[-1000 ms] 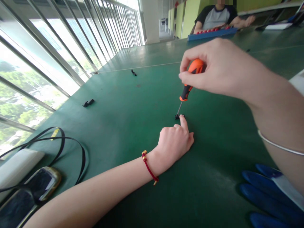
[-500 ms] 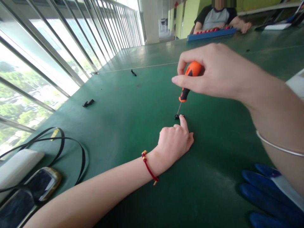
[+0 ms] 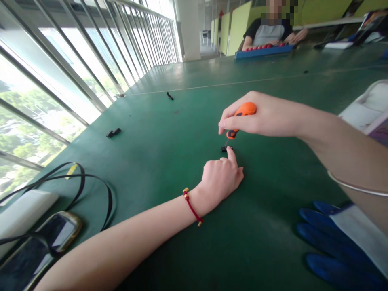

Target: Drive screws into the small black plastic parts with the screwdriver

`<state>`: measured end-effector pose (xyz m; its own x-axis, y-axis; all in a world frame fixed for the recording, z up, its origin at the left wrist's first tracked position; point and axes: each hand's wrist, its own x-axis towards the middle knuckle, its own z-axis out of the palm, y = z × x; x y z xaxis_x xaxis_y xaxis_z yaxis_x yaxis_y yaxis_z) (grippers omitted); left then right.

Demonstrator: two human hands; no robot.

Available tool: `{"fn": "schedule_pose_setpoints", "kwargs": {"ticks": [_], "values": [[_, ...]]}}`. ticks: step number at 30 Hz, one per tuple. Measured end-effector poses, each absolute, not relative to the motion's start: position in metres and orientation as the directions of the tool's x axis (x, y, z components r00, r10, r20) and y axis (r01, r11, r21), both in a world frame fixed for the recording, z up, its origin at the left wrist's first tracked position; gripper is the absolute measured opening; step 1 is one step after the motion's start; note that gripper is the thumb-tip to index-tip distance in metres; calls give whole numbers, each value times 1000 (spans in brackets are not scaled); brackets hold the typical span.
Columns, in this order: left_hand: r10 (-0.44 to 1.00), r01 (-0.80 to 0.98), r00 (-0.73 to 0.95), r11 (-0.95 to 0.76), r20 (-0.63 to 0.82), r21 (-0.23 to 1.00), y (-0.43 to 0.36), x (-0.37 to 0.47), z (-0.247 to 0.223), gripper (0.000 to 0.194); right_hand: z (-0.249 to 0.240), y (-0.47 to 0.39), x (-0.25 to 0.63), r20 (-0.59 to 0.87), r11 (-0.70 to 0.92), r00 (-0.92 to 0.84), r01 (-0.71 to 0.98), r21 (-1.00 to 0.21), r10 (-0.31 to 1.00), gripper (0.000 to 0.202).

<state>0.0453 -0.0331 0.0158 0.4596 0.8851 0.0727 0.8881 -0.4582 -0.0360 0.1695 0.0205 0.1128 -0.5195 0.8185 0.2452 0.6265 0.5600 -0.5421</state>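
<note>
The left hand (image 3: 220, 178) presses its index finger onto one black part (image 3: 223, 149) on the table (image 3: 169, 161) (whether its folded fingers hold anything, I cannot tell). Above the part, the right hand's (image 3: 269, 117) fingers wrap one screwdriver (image 3: 247, 108); work looks under way, the remainder unclear. Two more black pieces (image 3: 113, 133) (image 3: 170, 96) lie untouched, left of the part.

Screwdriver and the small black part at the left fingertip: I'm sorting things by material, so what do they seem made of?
Screwdriver handle: probably molded plastic, smooth by its even orange, perhaps with rubber where black.
Screwdriver shaft: likely metal, being thin and grey.
Black part: perhaps plastic, slightly glossy from its small highlights, but too small to be sure.
</note>
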Motion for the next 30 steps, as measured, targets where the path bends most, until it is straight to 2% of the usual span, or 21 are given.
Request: {"fn": "schedule_pose_setpoints", "kwargs": {"ticks": [2,4,5,7,8,12,13,15,18,21,26,30], "values": [[884,887,461,-460,82,-33,-33,45,15,60,108,17,178,315,545,-448,625,-558,837,23],[882,887,462,-462,92,-25,-33,45,15,58,98,16,187,536,562,-236,569,-600,811,26],[881,886,463,-463,96,-20,-33,44,15,57,90,16,191,661,586,-66,533,-610,748,28],[881,886,462,-463,104,-11,-31,43,15,54,69,18,196,728,573,171,510,-642,665,26],[883,888,457,-459,105,-11,-30,42,15,51,58,18,197,713,551,182,517,-655,677,24],[893,900,434,-435,115,-21,-23,37,16,34,23,14,194,670,524,10,613,-591,742,14],[894,901,433,-435,116,-14,-21,36,16,32,18,13,193,654,538,-105,672,-508,749,13],[894,900,429,-436,124,27,-17,33,17,28,14,11,193,618,530,-174,714,-457,767,9],[904,901,381,-410,194,140,-5,26,19,25,12,12,196,579,522,-188,700,-488,793,7],[910,874,321,-391,262,289,11,14,18,22,9,15,197,471,500,-251,681,-535,846,9],[879,697,370,-476,300,536,33,-1,8,20,4,18,198,338,438,-291,714,-546,895,12],[835,622,462,-545,299,562,36,0,4,25,3,20,200,303,439,-325,752,-492,896,21]]}}
